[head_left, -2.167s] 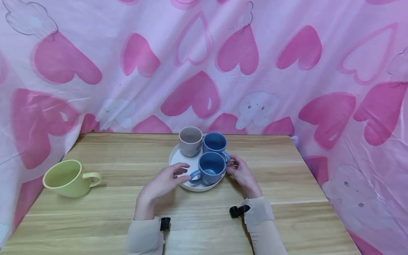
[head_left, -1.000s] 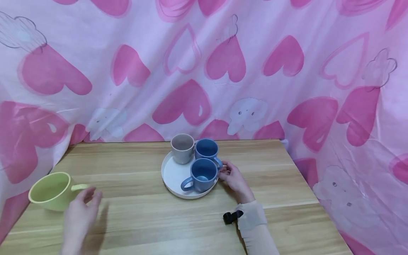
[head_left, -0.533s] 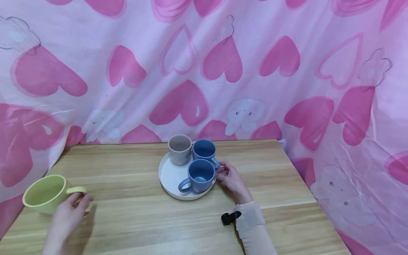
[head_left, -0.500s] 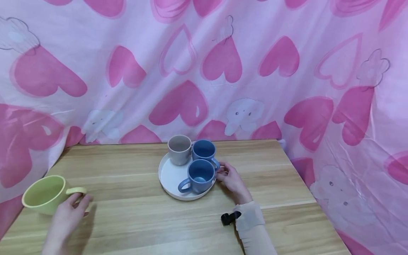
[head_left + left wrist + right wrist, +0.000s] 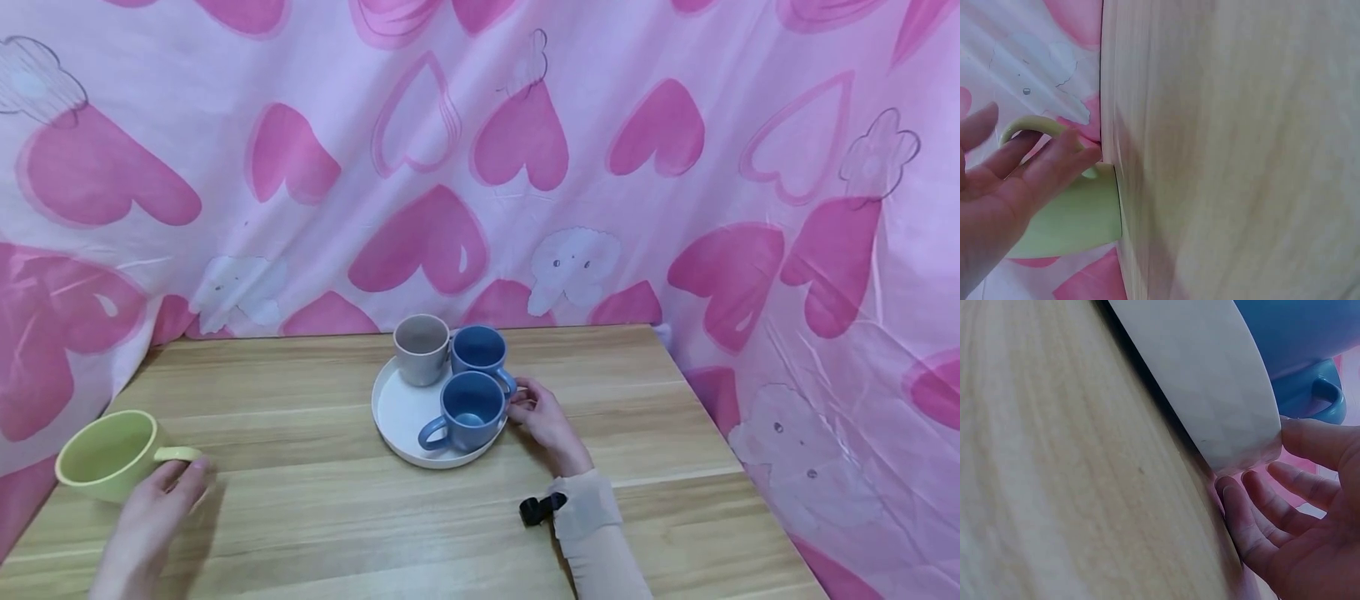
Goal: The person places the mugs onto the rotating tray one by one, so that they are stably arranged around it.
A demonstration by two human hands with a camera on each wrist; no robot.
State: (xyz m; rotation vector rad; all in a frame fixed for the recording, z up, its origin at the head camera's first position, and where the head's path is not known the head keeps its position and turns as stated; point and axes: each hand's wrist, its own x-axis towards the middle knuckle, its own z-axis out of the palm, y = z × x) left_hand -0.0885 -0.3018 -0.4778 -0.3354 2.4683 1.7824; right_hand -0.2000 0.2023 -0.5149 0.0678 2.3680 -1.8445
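Observation:
At the table's left, a pale green mug (image 5: 112, 458) stands with its handle turned right. My left hand (image 5: 153, 508) is at that handle; in the left wrist view, fingers (image 5: 1054, 165) reach through and against the handle loop while the thumb stays apart. A white round tray (image 5: 405, 417) bears a grey mug (image 5: 422, 354) and two blue mugs, a rear one (image 5: 478, 348) and a front one (image 5: 471, 417). My right hand (image 5: 547, 421) grips the tray's right edge; in the right wrist view its fingertips (image 5: 1291, 434) touch the tray's side wall.
The wooden table (image 5: 337, 517) ends against a pink heart-patterned cloth (image 5: 315, 233) behind and at both sides. The green mug stands near the left table edge. A black clip-like piece (image 5: 542, 508) sits at the right sleeve cuff.
My left hand has gone from beside the front blue mug's handle leftward to the green mug's handle. The right hand stays at the tray's edge. The head view has shifted slightly.

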